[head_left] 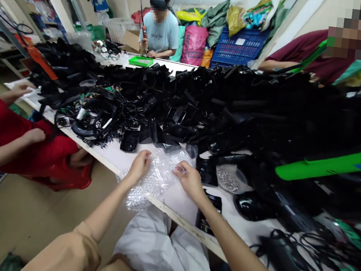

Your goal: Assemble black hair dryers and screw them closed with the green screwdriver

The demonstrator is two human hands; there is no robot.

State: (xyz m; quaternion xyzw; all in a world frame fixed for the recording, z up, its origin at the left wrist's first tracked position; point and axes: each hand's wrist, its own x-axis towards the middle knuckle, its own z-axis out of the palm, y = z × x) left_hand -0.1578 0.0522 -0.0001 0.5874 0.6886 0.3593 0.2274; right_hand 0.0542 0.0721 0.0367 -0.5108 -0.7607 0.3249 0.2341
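A sheet of clear bubble wrap lies over the near edge of the white table. My left hand rests on its left part with fingers curled down onto it. My right hand pinches the wrap's right edge between thumb and fingers. A black plastic housing stands just right of my right hand, and a small pile of silver screws lies beyond it.
A big heap of black plastic parts and cables covers the table. A green bar juts in at right. A person in red sits at left, another in light blue at the far end, a third at far right.
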